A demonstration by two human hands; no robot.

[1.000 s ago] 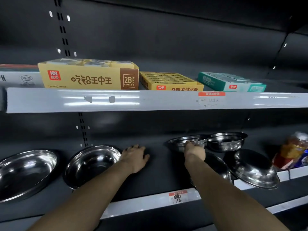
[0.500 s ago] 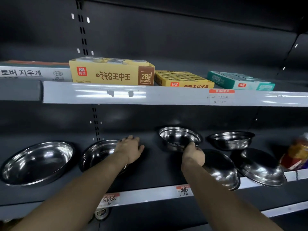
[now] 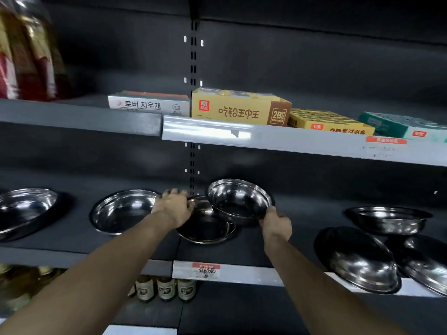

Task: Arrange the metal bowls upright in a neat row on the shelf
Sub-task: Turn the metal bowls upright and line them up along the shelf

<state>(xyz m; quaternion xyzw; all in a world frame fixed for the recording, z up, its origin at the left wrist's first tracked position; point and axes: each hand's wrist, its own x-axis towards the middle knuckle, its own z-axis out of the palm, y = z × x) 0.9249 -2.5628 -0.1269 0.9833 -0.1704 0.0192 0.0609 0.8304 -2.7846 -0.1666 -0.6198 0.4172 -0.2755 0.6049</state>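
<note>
two hands worked metal bowls on the dark middle shelf (image 3: 242, 252)

the right hand (image 3: 275, 224) pinched the near rim of a tilted bowl (image 3: 238, 200), lifted and overlapping a flat bowl (image 3: 205, 228) under it; the left hand (image 3: 174, 206) gripped that flat bowl's far-left rim, fingers curled over it; another upright bowl (image 3: 122, 210) sat just left; an upright bowl (image 3: 389, 218) stood well to the right, behind two overturned bowls (image 3: 360, 259) at the shelf's front edge; eraser boxes (image 3: 239, 107) lay on the shelf above

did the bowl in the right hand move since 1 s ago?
Yes. The held bowl, gripped by the right hand, went left, away from the upright bowl it sat beside, and now hangs tilted.
</note>
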